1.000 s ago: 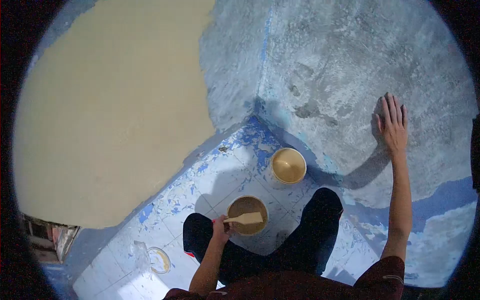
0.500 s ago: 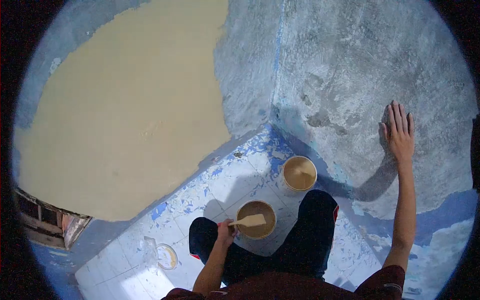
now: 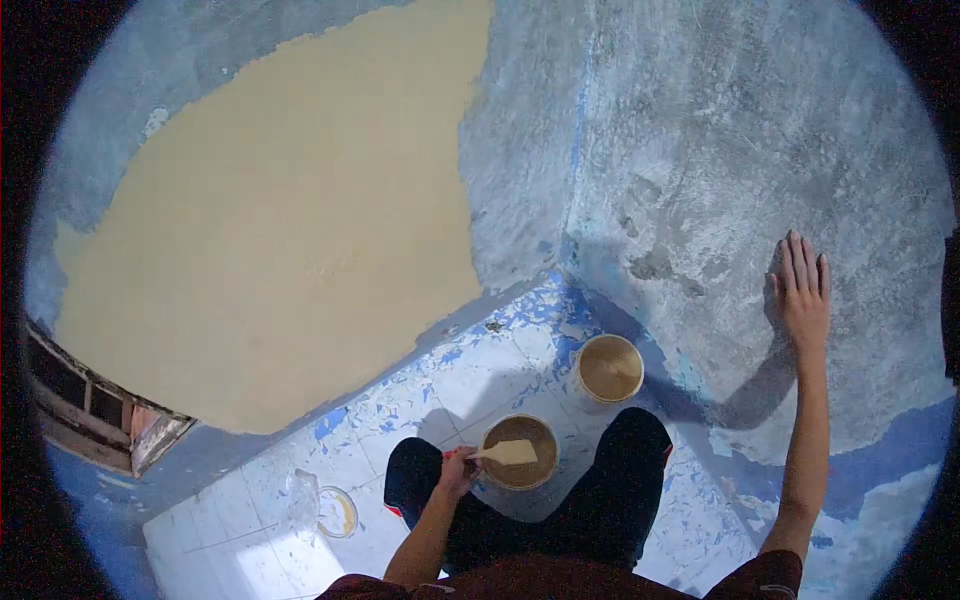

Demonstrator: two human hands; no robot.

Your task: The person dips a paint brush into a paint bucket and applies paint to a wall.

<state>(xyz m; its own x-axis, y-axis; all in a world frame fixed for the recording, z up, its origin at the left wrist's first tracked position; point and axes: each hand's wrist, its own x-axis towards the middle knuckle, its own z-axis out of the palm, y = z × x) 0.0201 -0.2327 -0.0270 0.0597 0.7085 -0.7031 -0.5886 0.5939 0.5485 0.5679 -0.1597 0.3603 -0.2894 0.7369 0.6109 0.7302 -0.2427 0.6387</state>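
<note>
My left hand (image 3: pixel 459 472) is closed around the handle of a flat, cream-coloured paintbrush (image 3: pixel 514 452), beside my left knee. Its broad head overlaps the mouth of a round bucket (image 3: pixel 487 470) holding brownish-cream paint, on the floor between my legs. Off to the right, my right hand (image 3: pixel 803 305) lies flat on the bare grey wall (image 3: pixel 740 180), fingers stretched upward and slightly spread. A second bucket (image 3: pixel 580 366) with similar contents stands near the corner, just beyond my right knee.
Smooth cream paint (image 3: pixel 290 230) covers much of the left wall. Blue and white flakes litter the tiled floor (image 3: pixel 430 375). A round lid (image 3: pixel 348 512) with cream residue lies beside clear plastic (image 3: pixel 302 500) at the left. A framed wall opening (image 3: pixel 95 405) is at far left.
The view has shifted, so walls and buckets appear lower and slightly further right. My right hand stays flat on the wall; the paintbrush remains over the nearer bucket.
</note>
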